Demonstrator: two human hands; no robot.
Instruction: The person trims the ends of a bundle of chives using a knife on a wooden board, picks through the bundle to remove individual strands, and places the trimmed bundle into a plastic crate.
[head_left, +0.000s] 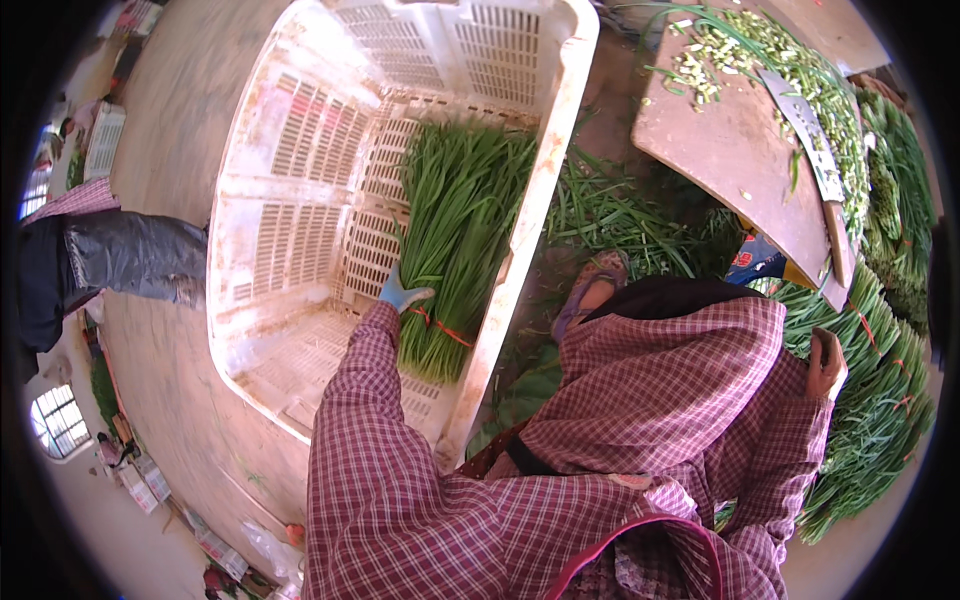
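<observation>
A bundle of green garlic chives, tied with red bands near its cut ends, lies inside a large white plastic crate. My left hand, in a light blue glove, grips the bundle's left side close to the band; the thumb shows across the stems and the other fingers are hidden. Off to the right, my bare right hand is held with curved fingers and a gap at the thumb, nothing visible in it. Close to that hand are stacked banded chive bundles.
A cleaver with a wooden handle rests on a board among chopped stem ends. Loose leaves litter the floor between crate and board. More bundles sit beyond the board. Another person's leg is left of the crate.
</observation>
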